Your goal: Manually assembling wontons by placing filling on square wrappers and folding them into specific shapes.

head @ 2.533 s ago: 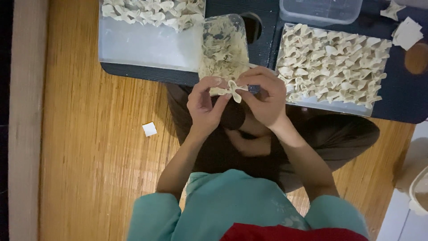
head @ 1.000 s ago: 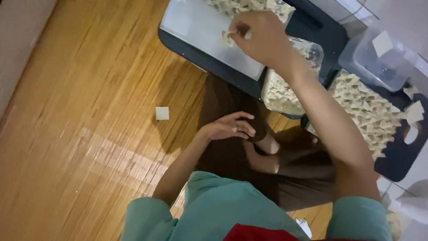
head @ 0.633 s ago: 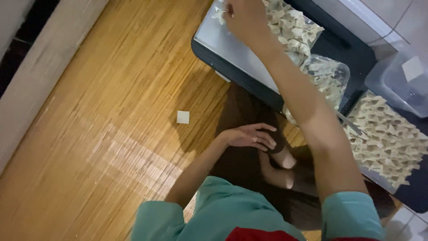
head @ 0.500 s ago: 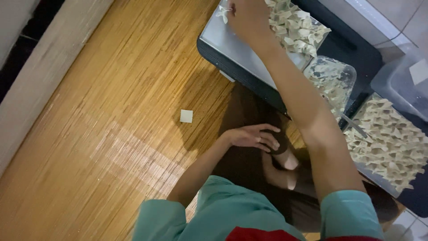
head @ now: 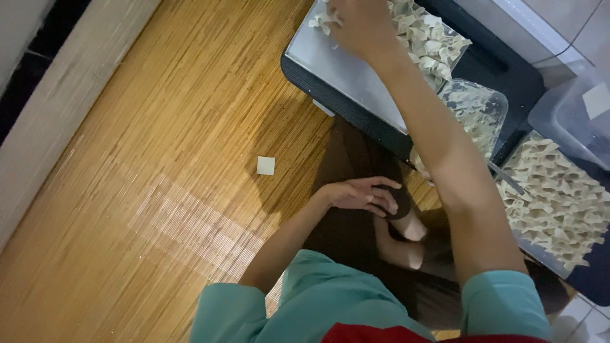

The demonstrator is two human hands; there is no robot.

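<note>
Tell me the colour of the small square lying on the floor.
The small square is off-white, seen in the head view.

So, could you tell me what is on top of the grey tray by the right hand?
Folded dumplings lie piled on the tray; the right hand hides some.

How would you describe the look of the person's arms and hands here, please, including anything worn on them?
Both arms are bare from the upper arm down. Short teal sleeves end above the elbows. The left hand and the right hand are bare: no gloves, and no watch, ring or bracelet shows on either.
</note>
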